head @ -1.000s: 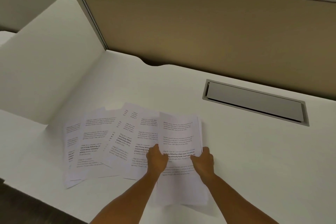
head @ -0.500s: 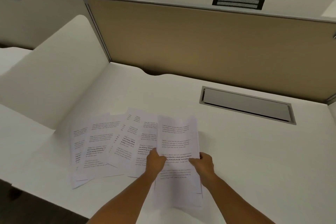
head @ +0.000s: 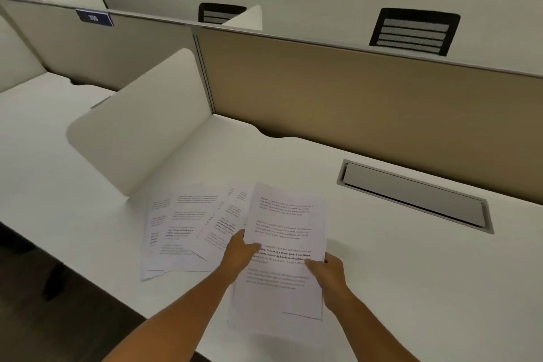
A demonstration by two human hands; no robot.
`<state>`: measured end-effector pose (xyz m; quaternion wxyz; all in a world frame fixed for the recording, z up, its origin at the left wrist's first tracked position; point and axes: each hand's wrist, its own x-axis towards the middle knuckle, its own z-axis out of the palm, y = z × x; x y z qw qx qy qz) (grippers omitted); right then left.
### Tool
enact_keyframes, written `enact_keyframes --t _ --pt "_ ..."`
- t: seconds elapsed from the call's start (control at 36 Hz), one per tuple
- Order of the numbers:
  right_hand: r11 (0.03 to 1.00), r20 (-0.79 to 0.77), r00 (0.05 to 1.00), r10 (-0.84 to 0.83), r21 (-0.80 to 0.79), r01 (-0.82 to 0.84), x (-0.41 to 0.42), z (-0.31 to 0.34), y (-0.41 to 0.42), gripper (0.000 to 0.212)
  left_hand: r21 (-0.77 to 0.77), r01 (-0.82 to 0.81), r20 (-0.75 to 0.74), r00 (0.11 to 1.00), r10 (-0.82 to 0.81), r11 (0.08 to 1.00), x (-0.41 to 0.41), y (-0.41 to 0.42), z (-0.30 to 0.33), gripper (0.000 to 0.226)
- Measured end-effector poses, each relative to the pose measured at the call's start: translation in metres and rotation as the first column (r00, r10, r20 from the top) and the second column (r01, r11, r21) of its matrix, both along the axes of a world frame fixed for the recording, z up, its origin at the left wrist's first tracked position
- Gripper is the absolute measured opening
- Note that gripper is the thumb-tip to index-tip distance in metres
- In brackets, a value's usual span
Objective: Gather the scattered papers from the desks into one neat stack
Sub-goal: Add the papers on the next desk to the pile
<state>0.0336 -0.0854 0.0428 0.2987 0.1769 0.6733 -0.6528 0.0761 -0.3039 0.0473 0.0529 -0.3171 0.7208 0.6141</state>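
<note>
While thin printed sheets (head: pixel 188 226) lie fanned on the smooth white counter (head: pixel 411 267), the left hand (head: pixel 239 253) and right hand (head: pixel 327 269) each pinch a flat rectangular stack (head: pixel 283 244) just beside them.

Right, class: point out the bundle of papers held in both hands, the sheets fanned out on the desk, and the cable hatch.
held bundle (head: pixel 286 232): head view, printed middle of top page.
fanned sheets (head: pixel 183 226): head view, middle of spread.
cable hatch (head: pixel 411 195): head view, grey lid.
</note>
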Motion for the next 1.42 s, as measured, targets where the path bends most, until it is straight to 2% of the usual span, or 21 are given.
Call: enact_keyframes --t 0.22,0.42,0.56,0.81,0.92,1.0,1.11,1.22,1.31,1.42 --pt "0.997 -0.014 0.999 0.045 -0.056 -0.045 0.001 0.016 -0.011 0.026 -0.034 -0.062 -0.052 0.997 0.06 0.998 0.012 -0.009 0.012 0.046" --pt "0.999 -0.006 1.0 0.026 -0.019 -0.026 -0.008 0.009 -0.039 0.023 -0.052 -0.052 -0.031 0.998 0.051 0.997 -0.002 -0.038 -0.001 0.04" --pt "0.998 0.007 1.0 -0.019 0.052 0.019 -0.016 -0.007 -0.064 0.026 -0.06 -0.01 0.017 1.0 0.011 0.998 -0.019 -0.058 -0.02 0.04" --pt "0.971 0.062 0.994 -0.092 0.227 0.076 -0.03 -0.051 -0.105 0.017 -0.069 0.094 0.092 0.992 -0.087 0.993 -0.047 -0.087 -0.059 0.03" --pt "0.89 0.057 0.986 -0.16 0.439 0.119 -0.037 -0.067 -0.118 0.016 -0.076 0.139 0.122 0.984 -0.129 0.987 -0.056 -0.099 -0.072 0.027" --pt "0.807 0.077 0.985 -0.152 0.585 0.079 -0.041 -0.072 -0.131 0.009 -0.08 0.186 0.149 0.974 -0.173 0.979 -0.061 -0.106 -0.08 0.025" --pt "0.711 0.111 0.99 -0.083 0.703 -0.02 -0.051 -0.077 -0.147 0.024 -0.11 0.203 0.179 0.967 -0.182 0.973 -0.068 -0.11 -0.093 0.023" --pt "0.69 0.168 0.98 -0.103 0.722 -0.051 -0.059 -0.076 -0.158 0.043 -0.149 0.22 0.211 0.96 -0.186 0.964 -0.076 -0.107 -0.096 0.031" --pt "0.688 0.194 0.977 -0.093 0.721 -0.078 -0.06 -0.079 -0.164 0.054 -0.237 0.249 0.277 0.944 -0.18 0.939 -0.082 -0.105 -0.097 0.044" --pt "0.675 0.197 0.976 -0.088 0.733 -0.087 -0.061 -0.084 -0.169 0.048 -0.248 0.262 0.282 0.941 -0.189 0.933 -0.086 -0.102 -0.098 0.051"
